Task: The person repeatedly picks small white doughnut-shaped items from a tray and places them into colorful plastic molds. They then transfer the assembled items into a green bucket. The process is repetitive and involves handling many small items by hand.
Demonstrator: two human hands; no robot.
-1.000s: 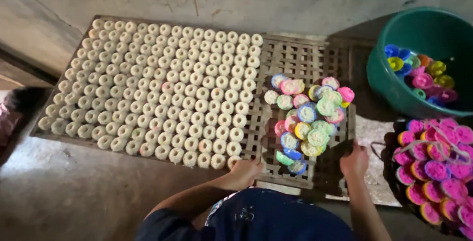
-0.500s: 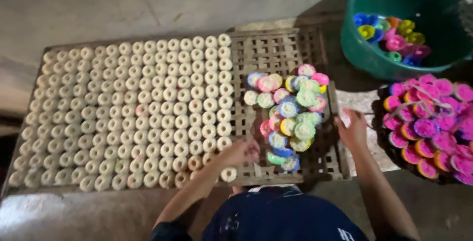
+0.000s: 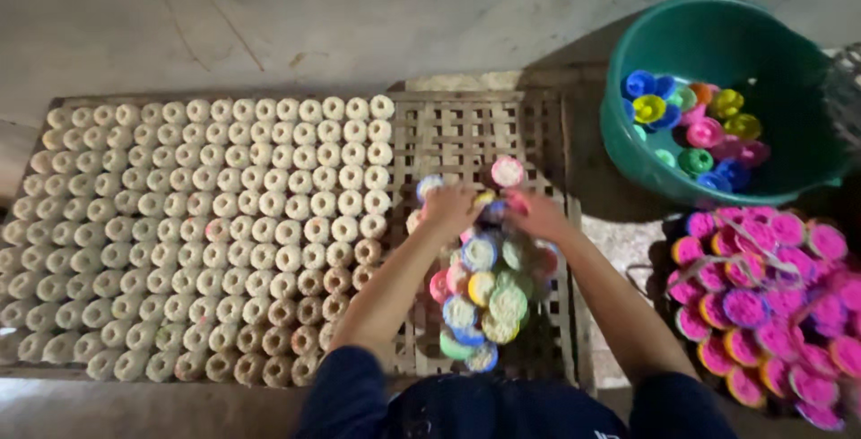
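1. The left hand point(image 3: 451, 206) and right hand point(image 3: 536, 213) met over the heap of coloured moulds point(image 3: 484, 286) near the wooden rack's point(image 3: 466, 130) right edge.
2. Fingers looked curled on moulds; blur left the grip uncertain.
3. Pale pieces point(image 3: 206, 233) filled the rack's left side.

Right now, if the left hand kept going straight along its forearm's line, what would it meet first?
Probably the white-topped pink round mould at the far end of the colourful pile; the left hand points up and right toward it. Beyond lies bare wooden slatted tray. Depth is unclear.
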